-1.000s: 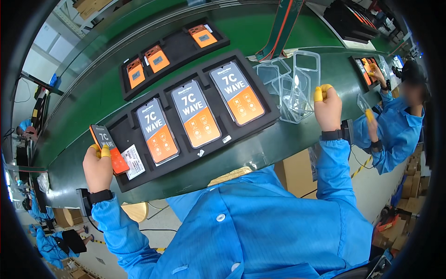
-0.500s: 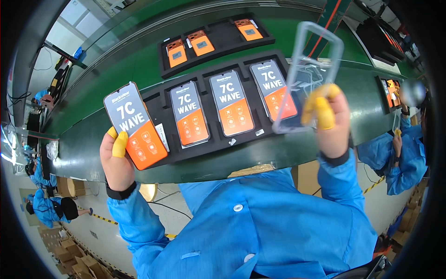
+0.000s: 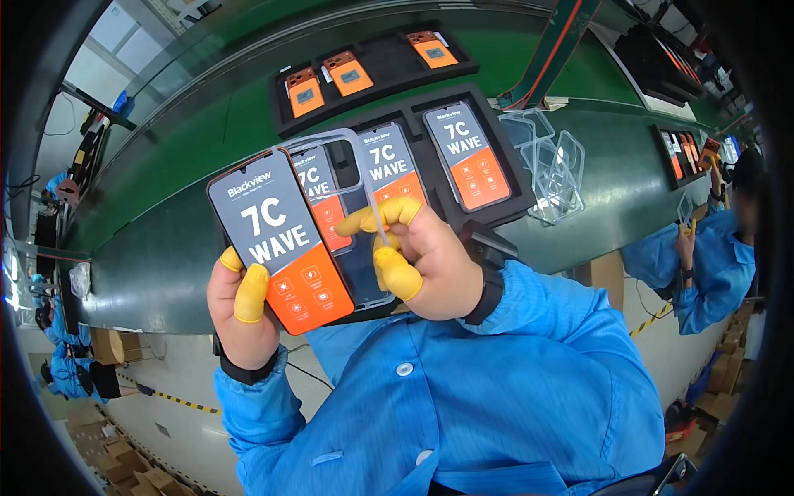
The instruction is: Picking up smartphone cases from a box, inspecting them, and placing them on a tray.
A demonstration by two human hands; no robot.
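Observation:
My left hand (image 3: 244, 302), in yellow finger cots, grips a smartphone (image 3: 285, 248) by its lower left edge, its grey-and-orange screen film facing up. Between the yellow-covered thumb and fingers of my right hand (image 3: 434, 260) is the right side of a clear phone case (image 3: 370, 194). The case is upright beside the phone, partly behind its right edge; whether the two touch I cannot tell. Below them lies a black tray (image 3: 517, 186) with several phones in its slots, such as the rightmost phone (image 3: 467, 157). The case and my hands partly cover the tray.
Several clear cases (image 3: 554, 178) lie in a loose pile right of the tray. Behind it, another black tray (image 3: 376, 54) holds three orange phones, backs up. A green post (image 3: 550, 54) rises from the green bench. At the right, a co-worker (image 3: 695, 256) handles items near a small tray.
My right hand has brought the clear case leftward and down, from above the pile to beside the phone. My left hand has shifted slightly right and down with the phone.

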